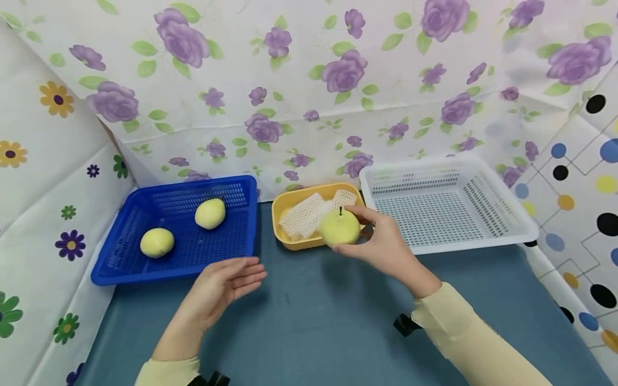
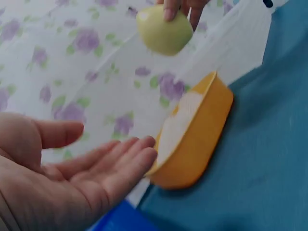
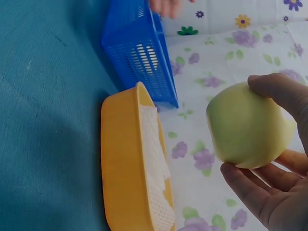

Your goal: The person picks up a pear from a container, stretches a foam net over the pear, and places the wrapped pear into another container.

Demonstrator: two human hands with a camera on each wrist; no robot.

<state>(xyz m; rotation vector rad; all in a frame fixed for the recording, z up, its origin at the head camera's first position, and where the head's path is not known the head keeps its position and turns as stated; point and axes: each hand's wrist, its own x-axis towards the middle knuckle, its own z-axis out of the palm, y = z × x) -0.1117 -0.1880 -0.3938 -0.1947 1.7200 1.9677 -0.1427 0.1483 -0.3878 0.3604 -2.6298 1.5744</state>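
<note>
My right hand (image 1: 381,241) holds a yellow-green apple (image 1: 340,227) with a dark stem, thumb and fingers at its sides. The apple is raised in front of a small yellow basket (image 1: 295,245), which contains white foam fruit nets (image 1: 303,215). In the right wrist view, the fingers grip the apple (image 3: 248,126) from one side. My left hand (image 1: 219,289) hovers before the blue basket (image 1: 178,274) with its fingers extended and nothing in it; the left wrist view shows its bare palm (image 2: 72,187). Two yellow fruits (image 1: 156,243) lie apart inside the blue basket.
A white perforated basket (image 1: 425,214) stands at the right, beside the yellow one. Blue-green cloth (image 1: 309,327) covers the table. Behind the baskets hangs a purple-flowered sheet (image 1: 299,86), with patterned sheets on both sides.
</note>
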